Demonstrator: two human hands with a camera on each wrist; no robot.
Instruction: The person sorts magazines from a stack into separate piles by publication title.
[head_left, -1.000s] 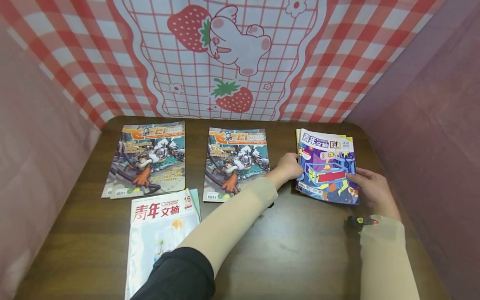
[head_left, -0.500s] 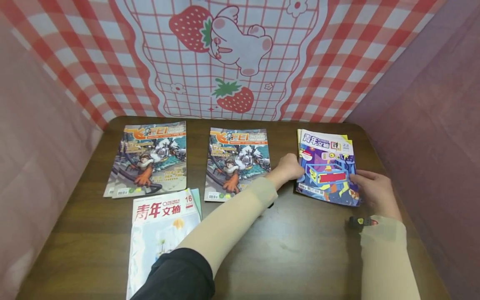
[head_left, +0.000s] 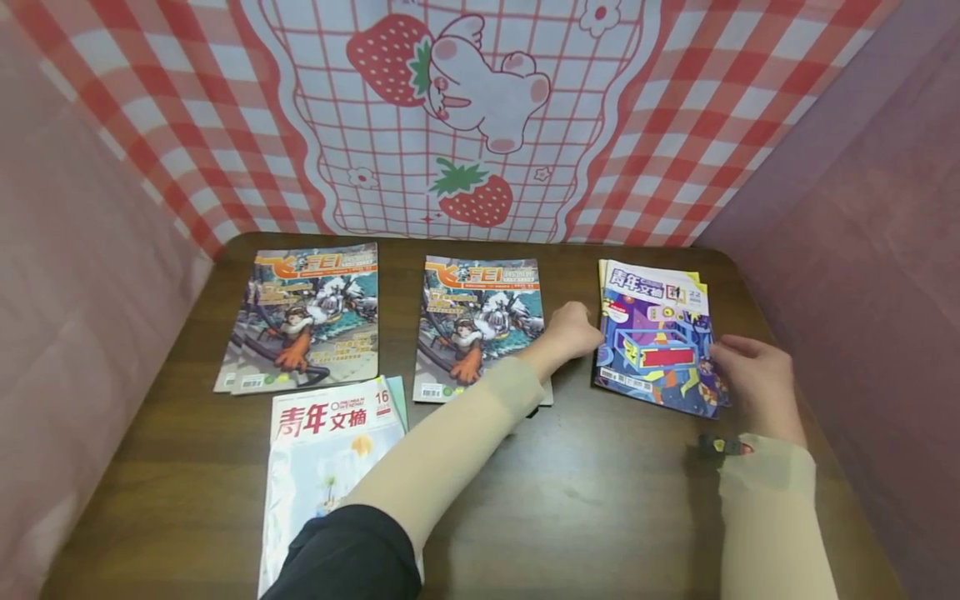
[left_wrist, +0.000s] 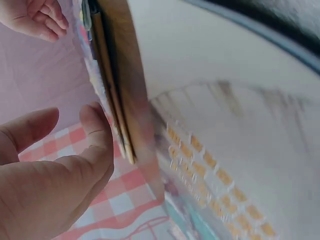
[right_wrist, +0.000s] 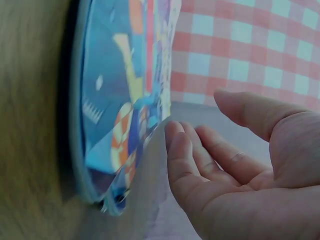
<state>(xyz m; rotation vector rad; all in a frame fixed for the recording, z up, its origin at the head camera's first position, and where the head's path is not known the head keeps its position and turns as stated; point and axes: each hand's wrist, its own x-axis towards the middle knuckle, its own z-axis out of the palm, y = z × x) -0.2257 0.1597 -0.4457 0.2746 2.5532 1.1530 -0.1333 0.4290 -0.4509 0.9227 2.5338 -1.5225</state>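
On the right of the table, a small stack of magazines has a purple-covered magazine [head_left: 656,342] on top. Its layers do not quite line up, with yellow and white edges peeking out. At its left edge is my left hand [head_left: 573,329]; the left wrist view shows the thumb [left_wrist: 35,127] apart from the bent fingers, whose tips are at the stack's side. My right hand [head_left: 756,379] is at the right edge. In the right wrist view, its thumb [right_wrist: 240,107] stands away from the loosely bent fingers [right_wrist: 192,160], and nothing lies between them.
An orange-titled magazine [head_left: 480,325] lies mid-table, partly under my left forearm. Further left are overlapping magazines [head_left: 307,317] with the same cover. A white magazine [head_left: 322,450] lies in front, over a greenish one. A checked cloth [head_left: 480,108] hangs behind the table.
My right hand has drawn slightly away from the cover, its thumb now beside the edge. The top purple magazine has turned a little, exposing a layer at right. The view has shifted slightly.
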